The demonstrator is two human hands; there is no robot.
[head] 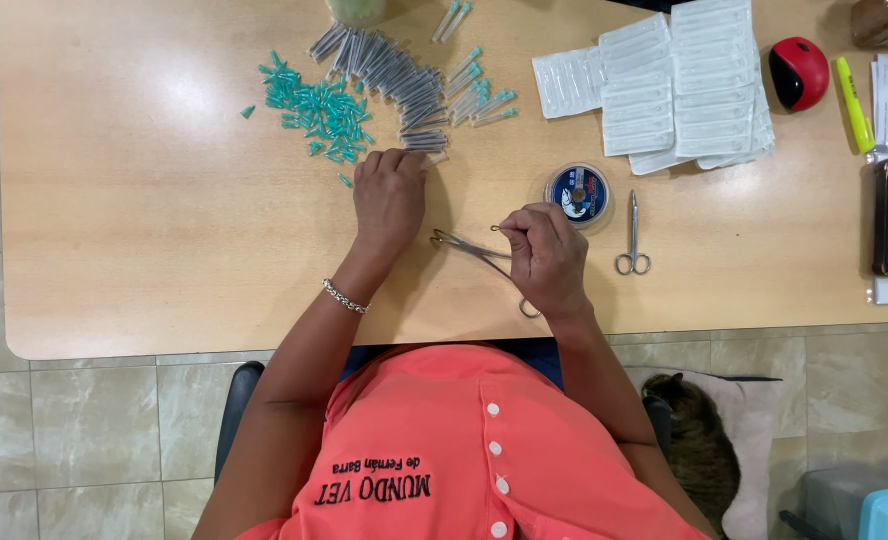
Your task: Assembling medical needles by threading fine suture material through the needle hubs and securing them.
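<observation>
Gripping needle holder (pixel 479 255), right hand (pixel 549 262) is clenched around its handles just below thread spool (pixel 577 193); small curved needle (pixel 495 228) pinched at fingertips. Left hand (pixel 389 200), left of spool, fingers curled onto clear tubes (pixel 404 85). Risk judged: needle dropped if pinch loosened; green caps (pixel 319 110) scattered by left hand.

Red computer mouse (pixel 799 72), yellow highlighter (pixel 853 103), spare scissors (pixel 633 238), cat (pixel 696 440) on floor

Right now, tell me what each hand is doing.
Left hand: fingers curled, reaching into the pile of clear tubes; hold cannot be told.
Right hand: closed, gripping metal forceps.
</observation>
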